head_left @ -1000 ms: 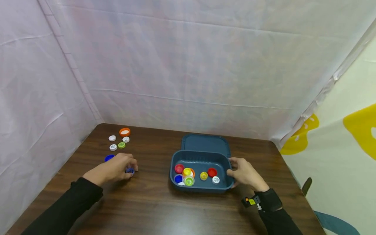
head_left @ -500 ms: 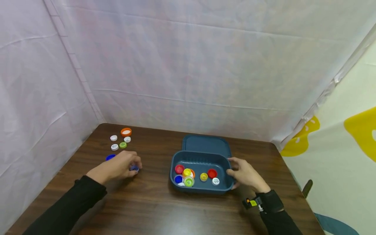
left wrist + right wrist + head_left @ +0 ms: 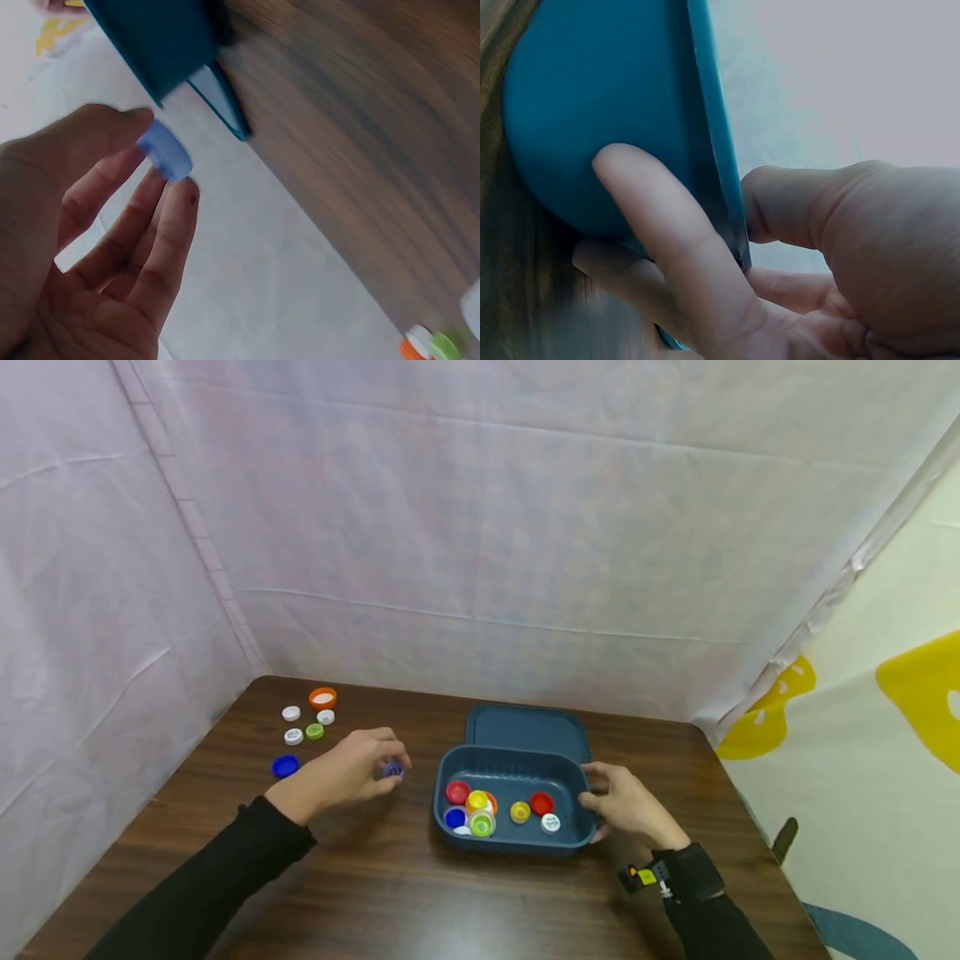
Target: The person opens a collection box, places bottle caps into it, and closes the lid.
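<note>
Between thumb and fingertip, my left hand [image 3: 348, 770] pinches a blue bottle cap [image 3: 166, 150], held in the air left of the dark blue box [image 3: 517, 846]. My right hand [image 3: 633, 806] grips the box's right end, its thumb over the rim [image 3: 718, 127] and its fingers against the outer wall. Inside the box lie several caps, among them a red cap [image 3: 542, 802], a yellow cap [image 3: 520, 812], a white cap [image 3: 551, 823] and a green cap [image 3: 482, 824]. Another blue cap [image 3: 285, 766] lies on the table behind my left wrist.
At the table's far left sit an orange cap [image 3: 322, 697], a light green cap [image 3: 314, 731] and several white caps [image 3: 293, 737]. The box's lid [image 3: 528, 732] lies behind the box. White sheeting [image 3: 480, 527] stands along the table's back edge.
My left hand has carried the pinched blue cap up off the table and rightward to the box, uncovering the other blue cap. My right hand keeps its grip on the box.
</note>
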The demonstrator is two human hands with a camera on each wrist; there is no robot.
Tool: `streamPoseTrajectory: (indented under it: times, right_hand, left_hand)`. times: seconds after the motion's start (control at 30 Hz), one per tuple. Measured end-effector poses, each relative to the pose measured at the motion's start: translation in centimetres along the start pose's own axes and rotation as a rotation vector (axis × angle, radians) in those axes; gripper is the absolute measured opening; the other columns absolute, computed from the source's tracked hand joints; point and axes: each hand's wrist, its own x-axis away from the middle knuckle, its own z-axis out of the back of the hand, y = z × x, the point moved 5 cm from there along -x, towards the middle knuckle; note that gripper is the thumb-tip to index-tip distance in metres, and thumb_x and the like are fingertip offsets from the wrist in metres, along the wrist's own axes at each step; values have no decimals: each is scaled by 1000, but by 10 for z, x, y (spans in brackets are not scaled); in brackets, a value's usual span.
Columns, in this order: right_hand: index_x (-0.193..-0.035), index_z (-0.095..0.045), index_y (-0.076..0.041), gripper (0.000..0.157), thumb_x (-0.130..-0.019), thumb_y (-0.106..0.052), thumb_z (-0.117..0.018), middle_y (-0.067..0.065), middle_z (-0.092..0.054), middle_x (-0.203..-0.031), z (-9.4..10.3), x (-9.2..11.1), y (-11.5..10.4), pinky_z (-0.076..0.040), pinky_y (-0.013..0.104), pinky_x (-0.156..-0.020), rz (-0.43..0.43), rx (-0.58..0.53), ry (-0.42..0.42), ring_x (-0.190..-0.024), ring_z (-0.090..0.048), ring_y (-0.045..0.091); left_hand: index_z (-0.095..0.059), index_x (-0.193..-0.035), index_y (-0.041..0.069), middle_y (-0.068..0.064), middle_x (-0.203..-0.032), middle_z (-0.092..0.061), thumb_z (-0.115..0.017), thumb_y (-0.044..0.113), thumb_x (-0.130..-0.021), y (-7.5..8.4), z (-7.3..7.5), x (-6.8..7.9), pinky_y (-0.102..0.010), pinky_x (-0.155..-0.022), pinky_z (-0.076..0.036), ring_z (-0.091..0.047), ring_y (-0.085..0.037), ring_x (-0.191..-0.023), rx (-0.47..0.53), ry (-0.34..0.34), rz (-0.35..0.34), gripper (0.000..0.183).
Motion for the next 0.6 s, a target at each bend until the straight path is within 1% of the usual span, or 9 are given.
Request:
streamPoseTrajectory:
  times: [0.1,0.17,0.27,0.37,0.57,0.6]
  right_hand:
    - [-171,-46,10,65,-112,-2,-70,41,-69,-151,0,0,0,-73,52,-67,-5,-9,7,-71,-81,27]
    - [-171,-45,10,65,-112,-2,-70,42,-68,-151,0,0,-1,-73,53,-67,-5,-11,7,-71,-81,27]
    - [-171,-45,10,65,-112,-2,-70,42,-68,-152,0,-1,0,-72,54,-67,-6,-14,5,-71,-81,27]
    - [-171,-46,10,65,-111,-2,-71,42,-68,-152,0,-2,1,-73,54,-67,-8,-17,6,-71,-81,27]
    - [-171,-46,9,66,-111,-3,-71,42,-69,-152,0,-3,2,-72,53,-67,-8,-13,10,-68,-80,28]
    - [-171,-46,9,66,-111,-2,-71,42,-69,-152,0,-3,3,-72,53,-67,-9,-15,9,-67,-80,29]
  left_hand:
    - [-85,-116,12,-7,-116,-78,-91,8,-101,11,-4,-12,-37,-87,-73,-76,-17,-94,17,12,-1,16]
    - [-85,-118,11,-7,-118,-78,-92,10,-101,20,-7,-20,-40,-90,-73,-77,-18,-97,24,14,-5,18]
    - [-86,-120,10,-8,-120,-78,-92,11,-101,33,-12,-31,-38,-91,-73,-77,-20,-100,27,9,-27,20]
    - [-85,-122,10,-8,-121,-77,-92,13,-102,44,-17,-41,-34,-92,-72,-76,-19,-101,33,-11,-40,21]
    - [-85,-125,13,-7,-123,-77,-91,16,-104,58,-32,-57,-36,-99,-72,-76,-20,-108,41,-66,-52,22]
    - [-85,-125,12,-7,-123,-77,-91,16,-104,61,-34,-59,-36,-99,-72,-76,-21,-109,39,-71,-62,23]
